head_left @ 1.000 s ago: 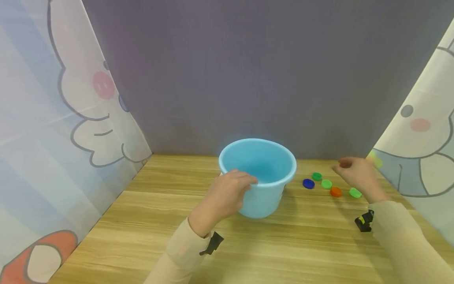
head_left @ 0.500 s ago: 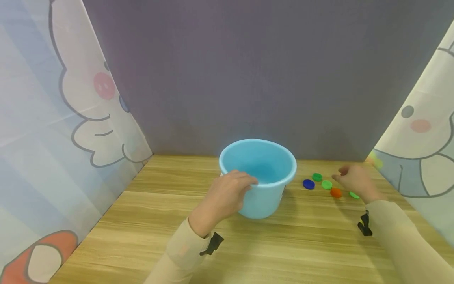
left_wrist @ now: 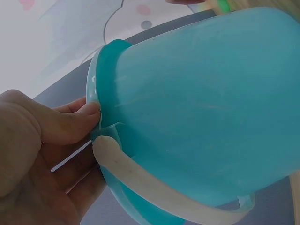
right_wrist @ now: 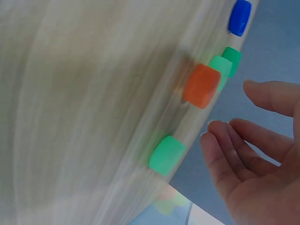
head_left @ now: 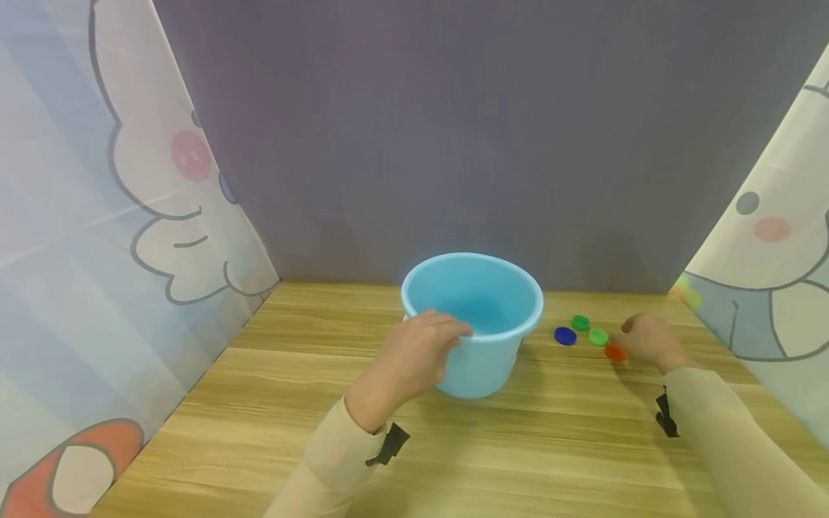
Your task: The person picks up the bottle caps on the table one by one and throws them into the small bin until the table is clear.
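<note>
My left hand point(head_left: 411, 352) grips the near left rim of a light blue plastic bucket point(head_left: 482, 367). In the left wrist view, the thumb presses the rim's outside beside the white handle point(left_wrist: 164, 190), and the other fingers are behind the rim. Low over the table, my right hand point(head_left: 650, 339) is beside an orange bottle cap point(head_left: 615, 352), its thumb and fingers spread apart around nothing. Left of it lie a light green cap point(head_left: 599, 337), a dark green cap point(head_left: 581, 323) and a blue cap point(head_left: 565, 336). Another light green cap point(right_wrist: 167, 155) shows in the right wrist view, hidden by the hand from above.
The wood-grain table point(head_left: 272, 417) reaches back to a dark grey backdrop point(head_left: 453, 129). Cartoon-printed curtains hang on both sides, the left curtain point(head_left: 71, 252) and the right curtain point(head_left: 771, 288). A black strap piece point(head_left: 388, 444) sticks out at the left cuff.
My right hand has come down toward the table and now covers the rightmost light green cap in the head view. The left hand and the bucket have stayed in place.
</note>
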`<state>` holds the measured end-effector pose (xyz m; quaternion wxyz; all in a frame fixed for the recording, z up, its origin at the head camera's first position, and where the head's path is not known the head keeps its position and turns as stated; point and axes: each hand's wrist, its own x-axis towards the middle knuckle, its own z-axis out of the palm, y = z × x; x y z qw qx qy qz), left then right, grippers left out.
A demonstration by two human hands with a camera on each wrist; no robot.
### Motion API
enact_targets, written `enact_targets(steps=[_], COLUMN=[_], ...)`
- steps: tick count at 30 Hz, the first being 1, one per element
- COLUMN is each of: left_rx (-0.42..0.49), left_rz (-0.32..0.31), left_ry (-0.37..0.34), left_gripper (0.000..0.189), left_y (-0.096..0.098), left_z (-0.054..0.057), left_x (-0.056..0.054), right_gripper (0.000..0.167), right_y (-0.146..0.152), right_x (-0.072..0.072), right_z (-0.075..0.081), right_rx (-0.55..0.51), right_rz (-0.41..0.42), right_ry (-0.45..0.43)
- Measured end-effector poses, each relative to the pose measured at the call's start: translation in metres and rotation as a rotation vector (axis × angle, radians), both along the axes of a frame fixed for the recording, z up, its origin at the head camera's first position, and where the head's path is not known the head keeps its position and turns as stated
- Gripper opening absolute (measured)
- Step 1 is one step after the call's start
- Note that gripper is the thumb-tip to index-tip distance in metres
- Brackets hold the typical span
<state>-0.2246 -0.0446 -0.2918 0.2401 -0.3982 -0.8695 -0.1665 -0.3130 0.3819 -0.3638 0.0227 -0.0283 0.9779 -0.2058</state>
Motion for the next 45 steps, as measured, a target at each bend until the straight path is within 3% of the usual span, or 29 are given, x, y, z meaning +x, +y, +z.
enact_targets(steps=[13, 21, 33, 45], left_rx=[0.002, -0.006, -0.007, 0.0], left_rz=[0.001, 0.005, 0.009, 0.006], left_ry=[-0.001, -0.011, -0.014, -0.012], left_gripper=[0.024, 0.024, 0.024, 0.024], left_y=[-0.001, 0.0, 0.0, 0.0], left_z=[0.0, 0.0, 0.0, 0.001], left_x=[0.001, 0.001, 0.001, 0.001], right_gripper=[0.06, 0.029, 0.023, 0.019], right_y=[-0.001, -0.005, -0.003, -0.008], right_x=[-0.001, 0.003, 0.001, 0.007], right_z=[-0.007, -0.012, -0.017, -0.01], right_rx=[0.039, 0.035, 0.046, 0.004], right_rz=[0.027, 0.026, 0.007, 0.004], right_ry=[-0.036, -0.03, -0.049, -0.036])
